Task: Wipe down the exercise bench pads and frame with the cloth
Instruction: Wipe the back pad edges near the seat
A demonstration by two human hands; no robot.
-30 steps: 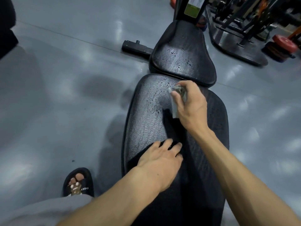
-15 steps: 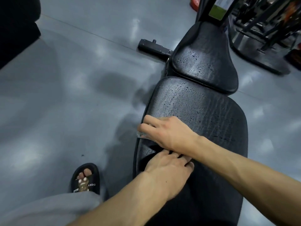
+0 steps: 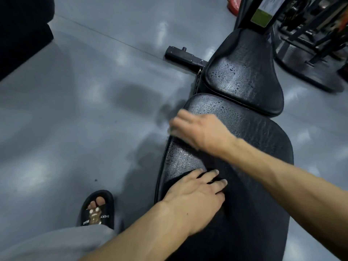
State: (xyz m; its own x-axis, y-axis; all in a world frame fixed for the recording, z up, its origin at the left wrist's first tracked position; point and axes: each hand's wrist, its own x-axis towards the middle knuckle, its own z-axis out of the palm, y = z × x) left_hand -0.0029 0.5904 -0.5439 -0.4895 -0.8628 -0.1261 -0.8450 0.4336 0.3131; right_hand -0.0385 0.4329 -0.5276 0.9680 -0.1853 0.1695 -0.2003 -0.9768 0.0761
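Long pad [image 3: 254, 147]: black, cracked, beaded with droplets near its far end and left edge.
Seat pad [image 3: 243, 72]: black, wet, just beyond the long pad.
Frame [image 3: 180, 55]: black bar on the grey floor [image 3: 84, 110], left of the seat pad.
Right hand [image 3: 199, 130]: blurred, at the long pad's left edge; grip state cannot be told.
Cloth [image 3: 170, 131]: pale sliver under the right fingers.
Left hand [image 3: 195, 193]: flat on the long pad, fingers straight and spread.
Sandal [image 3: 98, 211]: black, on the floor.

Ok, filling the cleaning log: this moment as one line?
step: wiping long pad | right hand: at pad's left edge, blurred, cloth hidden | left hand: flat on pad | seat pad: droplets
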